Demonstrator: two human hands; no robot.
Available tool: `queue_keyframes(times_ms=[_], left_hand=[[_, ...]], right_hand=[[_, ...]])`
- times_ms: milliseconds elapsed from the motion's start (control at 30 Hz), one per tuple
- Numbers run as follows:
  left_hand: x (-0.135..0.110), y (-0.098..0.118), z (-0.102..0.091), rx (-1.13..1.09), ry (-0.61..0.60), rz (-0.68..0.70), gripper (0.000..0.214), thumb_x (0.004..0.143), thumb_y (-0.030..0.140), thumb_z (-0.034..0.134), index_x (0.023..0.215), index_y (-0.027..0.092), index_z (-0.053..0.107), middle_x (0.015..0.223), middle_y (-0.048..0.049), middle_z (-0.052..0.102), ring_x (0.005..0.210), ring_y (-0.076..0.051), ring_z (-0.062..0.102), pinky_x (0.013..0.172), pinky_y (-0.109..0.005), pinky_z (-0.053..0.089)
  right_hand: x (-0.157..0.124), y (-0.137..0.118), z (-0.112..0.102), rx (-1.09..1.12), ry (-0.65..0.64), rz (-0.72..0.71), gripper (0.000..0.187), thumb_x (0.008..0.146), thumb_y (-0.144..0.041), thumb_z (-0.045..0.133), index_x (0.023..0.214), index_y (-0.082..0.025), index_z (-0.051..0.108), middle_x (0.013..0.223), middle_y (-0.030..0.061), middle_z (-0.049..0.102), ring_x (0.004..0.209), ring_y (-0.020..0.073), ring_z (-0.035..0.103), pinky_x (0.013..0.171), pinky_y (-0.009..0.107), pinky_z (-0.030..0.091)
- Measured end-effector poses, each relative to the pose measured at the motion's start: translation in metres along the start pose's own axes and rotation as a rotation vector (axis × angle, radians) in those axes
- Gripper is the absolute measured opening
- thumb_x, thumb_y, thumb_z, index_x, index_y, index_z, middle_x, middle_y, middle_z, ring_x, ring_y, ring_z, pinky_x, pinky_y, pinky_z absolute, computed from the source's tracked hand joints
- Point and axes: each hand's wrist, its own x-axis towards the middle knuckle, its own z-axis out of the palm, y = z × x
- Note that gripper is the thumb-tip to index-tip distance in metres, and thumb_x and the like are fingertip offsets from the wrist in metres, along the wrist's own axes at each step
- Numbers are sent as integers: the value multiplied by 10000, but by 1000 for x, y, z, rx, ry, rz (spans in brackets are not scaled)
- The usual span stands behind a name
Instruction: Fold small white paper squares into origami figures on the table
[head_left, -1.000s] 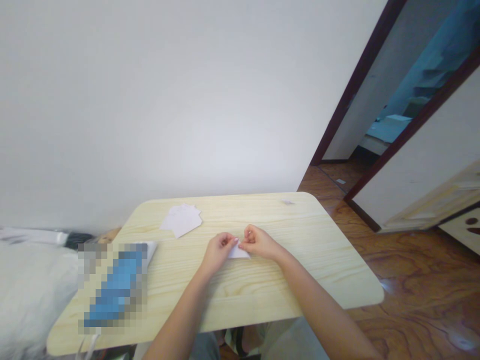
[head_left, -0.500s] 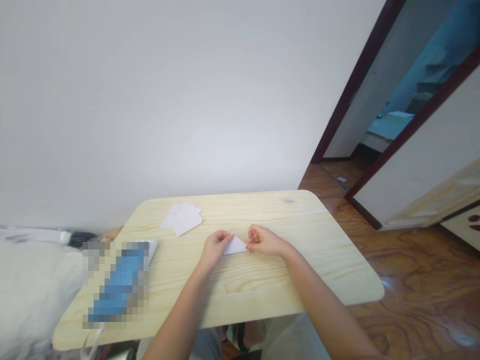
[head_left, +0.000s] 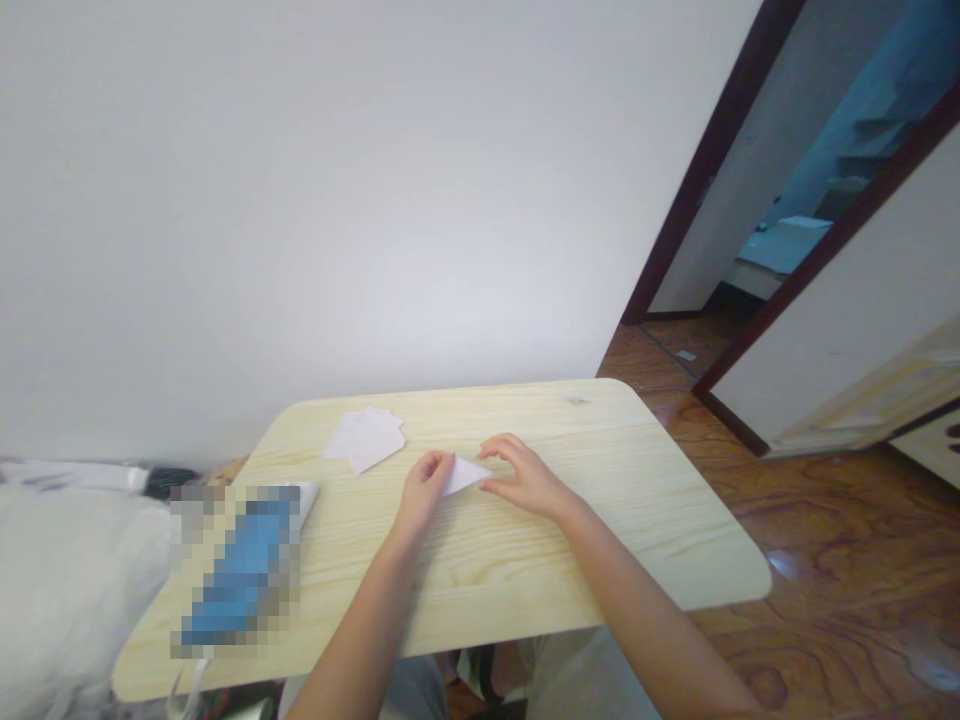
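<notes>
We have a white paper (head_left: 463, 476) just short of the middle of the table (head_left: 480, 590), between our two hands. Its visible part is triangular, with the point aimed at three o'clock. Our left hand (head_left: 427, 488) is at the paper's nine o'clock side, thumb and fingers clamped on its near end. Our right hand (head_left: 523, 481) is at three o'clock, thumb and forefinger spread apart, with the paper's point reaching toward the gap between them; we cannot tell whether either finger touches it. Nor can we tell whether the paper lies flat on the wood or is slightly raised.

Taking the paper as the dial's centre, with twelve at the wall (head_left: 420, 200), we see a fanned pile of white sheets (head_left: 373, 442) near ten o'clock, well apart from our left hand. A small pale scrap (head_left: 576, 399) lies at two, by the far edge. At eight there is a blue item (head_left: 240, 575), blurred into blocks, so we cannot make out what it is. White bedding (head_left: 75, 580) spreads past it, between eight and nine. Our legs (head_left: 589, 675) show at six, below the table, and the brown floor (head_left: 795, 510) at three.
</notes>
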Motion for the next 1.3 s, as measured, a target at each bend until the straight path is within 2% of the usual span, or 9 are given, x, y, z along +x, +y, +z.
queue_keyframes(times_ms=[67, 133, 233, 333, 433, 533, 900, 1033, 1300], left_hand=[[-1, 1, 2, -58, -27, -18, 303, 631, 434, 623, 667, 139, 559, 560, 40, 507, 530, -94, 438, 515, -196, 313], [-2, 1, 1, -136, -61, -66, 310, 633, 440, 629, 677, 141, 560, 571, 34, 527, 536, -97, 458, 517, -197, 327], [-1, 4, -1, -277, -113, -141, 332, 655, 467, 614, 714, 143, 575, 622, 9, 569, 561, -110, 496, 498, -201, 349], [-1, 7, -2, -422, -168, -229, 356, 671, 462, 611, 814, 136, 605, 710, -28, 613, 586, -114, 533, 482, -198, 372], [-3, 9, -2, -504, -220, -292, 281, 672, 330, 654, 877, 143, 605, 715, -27, 628, 587, -103, 557, 504, -191, 409], [-4, 7, -2, -549, -257, -316, 192, 691, 239, 644, 855, 153, 595, 741, -32, 643, 623, -114, 589, 533, -202, 447], [-3, 2, -3, -584, -313, -323, 156, 730, 246, 615, 851, 151, 592, 879, -65, 649, 769, -150, 612, 619, -245, 494], [-4, 5, -2, -548, -311, -322, 198, 690, 280, 646, 833, 147, 609, 819, -47, 639, 734, -145, 597, 620, -253, 489], [-6, 8, 0, -532, -315, -327, 223, 650, 287, 673, 821, 153, 625, 796, -31, 623, 729, -142, 581, 612, -251, 484]], right_hand=[[2, -7, 6, -11, -15, -81, 230, 700, -226, 641, 922, -209, 581, 992, 51, 577, 965, 175, 520, 837, 314, 407], [2, -8, 9, 5, -6, -57, 134, 746, -223, 593, 878, -205, 602, 895, 41, 611, 859, 160, 556, 789, 305, 427], [1, -2, 12, 111, 44, 77, 103, 756, -239, 574, 841, -193, 610, 815, 33, 632, 752, 147, 579, 709, 288, 450], [2, 5, 17, 330, 81, 218, 122, 735, -277, 588, 812, -182, 596, 757, 18, 627, 693, 135, 578, 655, 273, 455], [3, 11, 21, 583, 71, 296, 166, 706, -324, 614, 765, -175, 570, 717, 3, 607, 656, 121, 570, 648, 271, 454], [4, 13, 24, 701, 58, 337, 214, 679, -347, 637, 779, -177, 554, 731, -2, 601, 653, 115, 572, 658, 274, 456], [2, 9, 15, 426, 59, 264, 229, 711, -287, 607, 907, -177, 565, 912, 42, 609, 822, 147, 582, 741, 299, 467], [3, 6, 15, 361, 105, 275, 161, 762, -294, 548, 862, -172, 582, 845, 37, 626, 792, 143, 586, 744, 299, 463], [4, 5, 17, 319, 109, 253, 145, 750, -272, 558, 841, -164, 587, 829, 37, 628, 775, 143, 588, 723, 295, 464]])
